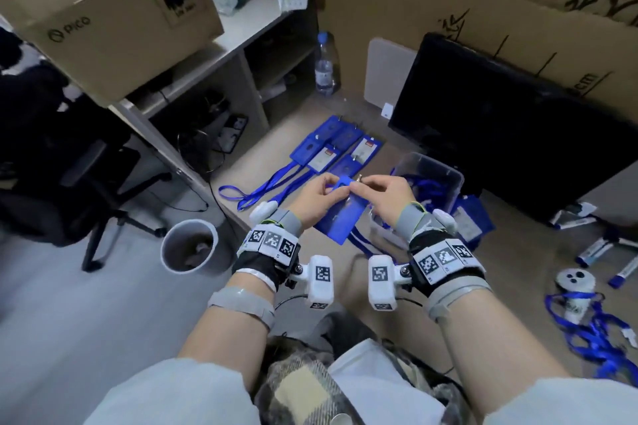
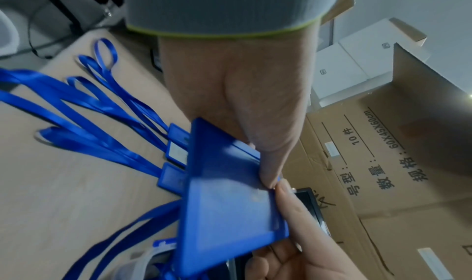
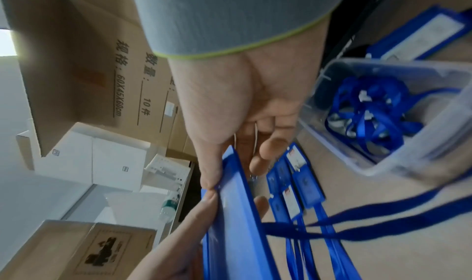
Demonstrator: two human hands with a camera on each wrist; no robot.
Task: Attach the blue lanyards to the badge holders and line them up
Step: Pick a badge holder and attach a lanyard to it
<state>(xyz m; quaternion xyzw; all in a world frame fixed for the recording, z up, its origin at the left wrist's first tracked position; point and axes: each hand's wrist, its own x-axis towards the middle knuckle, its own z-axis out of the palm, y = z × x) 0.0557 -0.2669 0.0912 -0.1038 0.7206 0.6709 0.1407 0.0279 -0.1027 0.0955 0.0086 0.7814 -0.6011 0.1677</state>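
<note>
- Head view: both hands meet above the front edge of the bench (image 1: 297, 134). The left hand (image 1: 316, 197) and the right hand (image 1: 386, 195) each pinch the top edge of one blue badge holder (image 1: 340, 217), which hangs tilted between the wrists, off the surface.
- A small metal clip (image 1: 359, 179) sticks up at the right hand's fingertips (image 1: 359, 185).
- Farther back on the bench lies a group of finished badge holders (image 1: 336, 147), side by side and touching, their blue lanyards (image 1: 266, 188) trailing toward the left edge.
- A clear plastic tub (image 1: 445, 171) stands just beside the right hand, with lanyards inside. More loose lanyards (image 1: 593, 331) lie at the far right, near some markers (image 1: 597, 248).
- A black monitor (image 1: 500, 121) leans behind the tub; a water bottle (image 1: 324, 65) stands by the shelf unit.
- Left wrist view: the left hand (image 2: 237, 94) has its thumb (image 2: 270, 163) pressed on the badge holder (image 2: 230, 199) at its upper edge, pinching it. The right hand's fingers (image 2: 288, 203) touch the same edge from below. Lanyards (image 2: 97, 126) of the finished holders spread across the bench (image 2: 63, 203) behind.
- Right wrist view: the right hand (image 3: 237, 106) pinches the badge holder (image 3: 237, 213), seen edge-on, between thumb and forefinger. The left hand's thumb (image 3: 201, 209) meets it at the same point. The tub (image 3: 383, 163) of lanyards sits to the right, and a loose lanyard (image 3: 370, 221) crosses the bench (image 3: 395, 254) below it.
</note>
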